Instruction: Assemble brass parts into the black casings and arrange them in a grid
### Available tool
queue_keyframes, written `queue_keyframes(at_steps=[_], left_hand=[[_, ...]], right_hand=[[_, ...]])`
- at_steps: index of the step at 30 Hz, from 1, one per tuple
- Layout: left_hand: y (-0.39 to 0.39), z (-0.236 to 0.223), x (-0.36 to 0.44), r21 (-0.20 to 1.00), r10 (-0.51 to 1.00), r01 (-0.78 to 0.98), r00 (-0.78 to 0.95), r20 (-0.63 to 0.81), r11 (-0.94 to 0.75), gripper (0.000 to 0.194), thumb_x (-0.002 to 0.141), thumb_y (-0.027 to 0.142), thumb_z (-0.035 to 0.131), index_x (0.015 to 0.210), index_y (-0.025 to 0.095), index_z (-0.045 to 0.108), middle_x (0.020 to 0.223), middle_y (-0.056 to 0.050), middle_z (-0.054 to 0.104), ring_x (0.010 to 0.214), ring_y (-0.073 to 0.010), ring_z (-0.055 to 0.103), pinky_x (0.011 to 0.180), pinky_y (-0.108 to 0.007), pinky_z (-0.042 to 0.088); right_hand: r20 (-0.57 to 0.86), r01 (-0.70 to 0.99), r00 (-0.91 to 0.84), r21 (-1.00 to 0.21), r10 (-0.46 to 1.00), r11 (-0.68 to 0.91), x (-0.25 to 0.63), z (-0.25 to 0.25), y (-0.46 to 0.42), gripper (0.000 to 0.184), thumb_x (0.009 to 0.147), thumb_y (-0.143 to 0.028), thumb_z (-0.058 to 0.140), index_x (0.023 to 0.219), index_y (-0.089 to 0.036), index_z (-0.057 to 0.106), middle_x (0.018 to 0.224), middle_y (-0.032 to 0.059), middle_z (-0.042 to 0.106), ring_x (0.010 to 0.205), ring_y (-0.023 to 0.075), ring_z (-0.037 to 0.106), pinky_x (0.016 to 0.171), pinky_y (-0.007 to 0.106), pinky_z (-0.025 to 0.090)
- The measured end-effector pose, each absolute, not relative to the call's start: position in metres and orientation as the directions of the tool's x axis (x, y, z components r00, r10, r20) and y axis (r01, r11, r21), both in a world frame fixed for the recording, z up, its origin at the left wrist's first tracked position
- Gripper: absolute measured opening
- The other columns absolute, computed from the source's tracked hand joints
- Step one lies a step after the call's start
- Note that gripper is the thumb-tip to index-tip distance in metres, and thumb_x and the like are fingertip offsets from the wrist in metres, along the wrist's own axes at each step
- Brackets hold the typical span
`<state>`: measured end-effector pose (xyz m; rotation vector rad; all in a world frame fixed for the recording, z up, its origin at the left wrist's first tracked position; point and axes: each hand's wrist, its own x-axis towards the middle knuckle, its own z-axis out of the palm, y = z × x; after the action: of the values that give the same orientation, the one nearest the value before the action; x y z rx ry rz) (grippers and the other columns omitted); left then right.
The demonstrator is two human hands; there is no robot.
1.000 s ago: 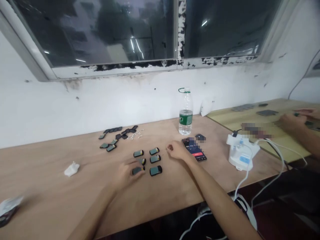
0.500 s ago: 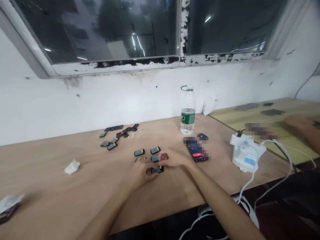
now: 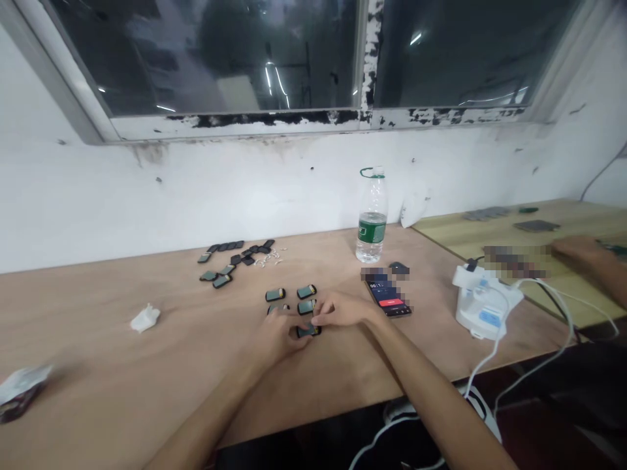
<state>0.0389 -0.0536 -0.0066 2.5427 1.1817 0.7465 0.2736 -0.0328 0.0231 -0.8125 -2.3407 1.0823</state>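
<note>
Several small dark parts with teal faces and a yellow end lie in a tidy group on the wooden table [image 3: 122,378]; two show clearly at the back [image 3: 275,294] [image 3: 306,291]. My left hand [image 3: 277,336] and my right hand [image 3: 340,309] meet over the front of this group. Fingers of both hands are curled and pinch the front right part [image 3: 308,331], which lies low on the table. Part of the group is hidden under my hands.
A loose heap of the same dark parts [image 3: 230,261] lies farther back left. A water bottle [image 3: 371,219], a phone [image 3: 389,297] and a white charger with cables [image 3: 482,303] are at the right. Crumpled paper [image 3: 144,318] lies left. Another person's hand [image 3: 580,251] works at the right table.
My right hand came left from beside the phone to the group of parts. My left hand shifted right from the front left part to the front right one, where both hands now meet.
</note>
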Motion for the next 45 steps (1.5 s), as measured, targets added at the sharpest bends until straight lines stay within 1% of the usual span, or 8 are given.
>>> queue_keyframes(at_steps=[4,10,16,20,25,30,34,45], left_hand=[[-0.055,-0.004,0.036,0.389,0.742,0.632,0.581,0.333,-0.670,0.009,0.081,0.036,0.077,0.086,0.031,0.082,0.091,-0.001,0.081,0.085,-0.0248,0.072,0.081,-0.037,0.055],[-0.060,0.009,0.032,0.388,0.788,0.686,0.534,0.308,-0.616,0.030,0.075,0.051,0.083,0.089,0.025,0.081,0.090,-0.004,0.080,0.087,-0.0272,0.071,0.083,-0.038,0.055],[-0.031,0.035,0.015,0.436,0.765,0.631,0.494,0.413,-0.642,0.029,0.097,0.041,0.057,0.088,0.021,0.077,0.092,-0.006,0.076,0.084,-0.0211,0.069,0.079,-0.032,0.055],[0.001,0.028,-0.008,0.490,0.837,0.682,0.398,0.375,-0.543,0.030,0.096,0.041,0.056,0.096,0.020,0.077,0.101,-0.007,0.076,0.090,-0.0234,0.069,0.083,-0.035,0.056],[0.008,0.006,-0.028,0.580,0.859,0.634,0.360,0.363,-0.511,0.040,0.100,0.043,0.046,0.114,0.017,0.073,0.120,-0.012,0.072,0.106,-0.0266,0.069,0.094,-0.042,0.057],[0.003,0.005,-0.037,0.563,0.829,0.621,0.498,0.254,-0.546,0.049,0.091,0.056,0.066,0.128,0.025,0.072,0.149,-0.010,0.058,0.136,-0.0310,0.056,0.118,-0.048,0.043],[0.003,0.009,-0.044,0.598,0.794,0.591,0.595,0.130,-0.541,0.049,0.085,0.054,0.075,0.127,0.029,0.074,0.154,-0.009,0.055,0.143,-0.0334,0.050,0.122,-0.052,0.038],[-0.011,0.012,-0.029,0.579,0.773,0.583,0.620,0.136,-0.570,0.046,0.085,0.053,0.076,0.126,0.031,0.075,0.153,-0.007,0.056,0.140,-0.0357,0.054,0.119,-0.053,0.042]], right_hand=[[0.170,0.343,-0.702,-0.771,0.692,0.537,0.277,0.023,-0.031,0.059,0.093,-0.060,0.058,0.052,-0.017,0.059,0.078,0.0039,0.070,0.068,0.0150,0.057,0.062,0.026,0.042],[0.391,0.417,-0.290,-0.770,0.874,0.483,0.285,0.022,-0.023,0.042,0.097,-0.044,0.053,0.074,-0.016,0.073,0.074,0.0028,0.070,0.072,0.0175,0.061,0.070,0.026,0.046],[0.431,0.457,-0.122,-0.775,0.894,0.436,0.280,0.012,-0.016,0.030,0.094,-0.035,0.054,0.078,-0.016,0.071,0.078,0.0039,0.072,0.074,0.0170,0.063,0.071,0.026,0.046],[0.465,0.441,-0.152,-0.757,0.872,0.481,0.276,-0.004,-0.010,0.019,0.092,-0.028,0.055,0.096,-0.017,0.071,0.099,0.0071,0.074,0.089,0.0189,0.066,0.078,0.029,0.049],[0.437,0.428,-0.191,-0.769,0.879,0.475,0.275,-0.015,-0.009,0.020,0.093,-0.029,0.057,0.104,-0.017,0.069,0.108,0.0097,0.072,0.100,0.0211,0.067,0.087,0.034,0.052],[0.402,0.392,-0.379,-0.747,0.834,0.538,0.273,-0.015,-0.016,0.041,0.089,-0.039,0.072,0.126,-0.022,0.067,0.134,0.0106,0.064,0.123,0.0243,0.061,0.109,0.042,0.047],[0.366,0.397,-0.529,-0.691,0.766,0.604,0.274,-0.022,-0.015,0.063,0.077,-0.043,0.087,0.134,-0.028,0.067,0.153,0.0112,0.053,0.143,0.0305,0.047,0.122,0.050,0.035],[0.362,0.406,-0.533,-0.684,0.765,0.606,0.268,-0.013,-0.013,0.042,0.079,-0.038,0.086,0.119,-0.027,0.077,0.144,0.0112,0.061,0.134,0.0298,0.057,0.116,0.050,0.043]])
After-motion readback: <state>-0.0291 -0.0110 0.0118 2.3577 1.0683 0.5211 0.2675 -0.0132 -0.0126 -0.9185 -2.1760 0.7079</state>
